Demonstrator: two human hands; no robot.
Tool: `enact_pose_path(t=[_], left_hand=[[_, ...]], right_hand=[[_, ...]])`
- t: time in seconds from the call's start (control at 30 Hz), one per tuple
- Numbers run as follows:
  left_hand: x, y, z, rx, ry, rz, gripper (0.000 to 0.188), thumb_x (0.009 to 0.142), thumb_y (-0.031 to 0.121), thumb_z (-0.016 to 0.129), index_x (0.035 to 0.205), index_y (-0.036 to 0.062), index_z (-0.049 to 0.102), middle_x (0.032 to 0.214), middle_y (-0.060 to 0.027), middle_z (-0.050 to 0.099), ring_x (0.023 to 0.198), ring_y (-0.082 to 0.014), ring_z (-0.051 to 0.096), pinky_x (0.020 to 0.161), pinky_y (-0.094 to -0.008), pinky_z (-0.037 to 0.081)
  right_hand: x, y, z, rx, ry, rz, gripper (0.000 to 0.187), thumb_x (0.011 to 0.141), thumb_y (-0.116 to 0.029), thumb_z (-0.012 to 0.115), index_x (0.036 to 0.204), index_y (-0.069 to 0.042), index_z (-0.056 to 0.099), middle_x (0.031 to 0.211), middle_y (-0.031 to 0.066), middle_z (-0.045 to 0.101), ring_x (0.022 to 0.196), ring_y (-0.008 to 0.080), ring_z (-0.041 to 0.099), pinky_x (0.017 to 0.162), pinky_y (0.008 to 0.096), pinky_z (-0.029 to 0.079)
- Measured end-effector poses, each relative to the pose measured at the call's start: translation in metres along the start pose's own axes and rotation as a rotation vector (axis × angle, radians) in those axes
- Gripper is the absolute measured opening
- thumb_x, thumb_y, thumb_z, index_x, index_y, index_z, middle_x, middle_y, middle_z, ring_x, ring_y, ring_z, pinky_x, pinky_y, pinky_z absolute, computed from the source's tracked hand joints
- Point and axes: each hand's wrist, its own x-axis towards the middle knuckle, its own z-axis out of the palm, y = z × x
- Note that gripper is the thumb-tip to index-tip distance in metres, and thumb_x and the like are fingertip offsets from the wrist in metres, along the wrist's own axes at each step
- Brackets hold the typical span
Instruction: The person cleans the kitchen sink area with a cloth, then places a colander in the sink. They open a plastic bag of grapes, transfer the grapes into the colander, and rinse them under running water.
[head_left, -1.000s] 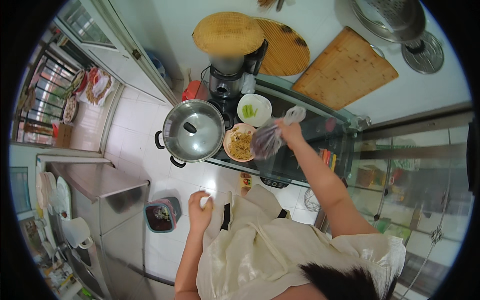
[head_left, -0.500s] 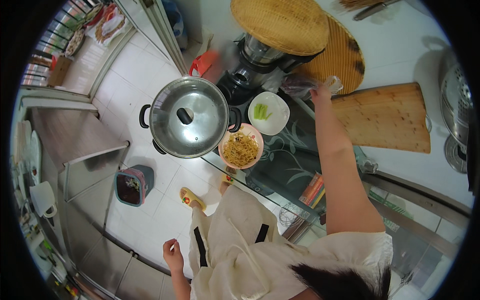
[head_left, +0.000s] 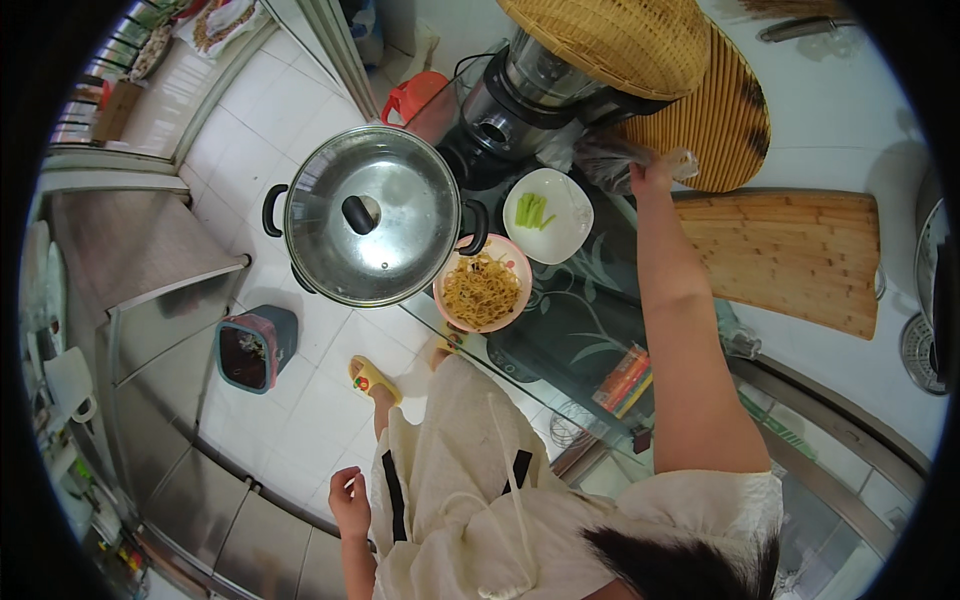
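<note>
At the far end of the glass table my right hand (head_left: 652,174) is closed on a clear plastic bag (head_left: 605,163), whose contents I cannot make out. Low beside my clothes hangs my left hand (head_left: 350,503), its fingers curled in and nothing visible in them. Close to the bag is a white plate (head_left: 572,225) with cut green stalks (head_left: 530,211) on it. In front of the plate a pink bowl (head_left: 520,262) holds noodle-like strands (head_left: 482,292). Left of the bowl stands a big steel pot with a glass lid (head_left: 400,180).
A black and silver juicer-like appliance (head_left: 490,130) stands behind the pot, partly under a woven basket (head_left: 610,40). Right of my arm a wooden cutting board (head_left: 790,255) leans against the wall. Small coloured boxes (head_left: 622,380) lie by my forearm. A bin (head_left: 285,335) stands on the floor.
The view has shifted slightly, so the pot sits further left and the board further right. My right hand keeps its hold on the plastic bag; my left hand still hangs low.
</note>
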Motion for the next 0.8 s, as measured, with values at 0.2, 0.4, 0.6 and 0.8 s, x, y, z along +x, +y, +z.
enact_pose_path(t=[0.2, 0.4, 0.6, 0.8], left_hand=[[-0.002, 0.007, 0.002, -0.011, 0.017, 0.006, 0.012, 0.087, 0.006, 0.057, 0.096, -0.0015, 0.06, 0.094, -0.0093, 0.061, 0.085, -0.0158, 0.058, 0.074, -0.029, 0.05], [-0.01, 0.014, -0.004, 0.034, -0.024, 0.043, 0.014, 0.085, 0.009, 0.059, 0.096, 0.0006, 0.061, 0.095, -0.0104, 0.064, 0.088, -0.0204, 0.061, 0.077, -0.0326, 0.05], [-0.016, 0.012, -0.018, 0.092, -0.063, 0.132, 0.018, 0.084, 0.014, 0.061, 0.096, 0.0018, 0.062, 0.094, -0.014, 0.064, 0.087, -0.0252, 0.062, 0.074, -0.0343, 0.05], [-0.022, 0.004, -0.059, 0.085, -0.116, 0.27, 0.023, 0.083, 0.019, 0.059, 0.1, 0.0038, 0.062, 0.101, -0.016, 0.061, 0.094, -0.033, 0.058, 0.082, -0.0379, 0.048]], right_hand=[[-0.01, -0.004, -0.015, -0.098, -0.085, 0.0, 0.036, 0.093, -0.02, 0.052, 0.127, -0.009, 0.044, 0.123, 0.0113, 0.046, 0.107, 0.0274, 0.048, 0.091, 0.0417, 0.044], [-0.047, -0.01, -0.044, -0.14, -0.15, 0.064, 0.038, 0.09, -0.022, 0.058, 0.122, -0.005, 0.046, 0.119, 0.012, 0.048, 0.103, 0.0264, 0.05, 0.089, 0.0395, 0.046], [-0.185, 0.017, -0.101, -0.408, -0.29, 0.087, 0.025, 0.087, -0.025, 0.06, 0.105, -0.007, 0.057, 0.097, 0.0062, 0.06, 0.089, 0.0192, 0.059, 0.08, 0.0322, 0.049], [-0.359, 0.112, -0.234, -0.911, -0.437, 0.385, 0.02, 0.085, -0.028, 0.061, 0.096, -0.012, 0.06, 0.077, 0.0031, 0.061, 0.064, 0.0157, 0.059, 0.052, 0.0304, 0.049]])
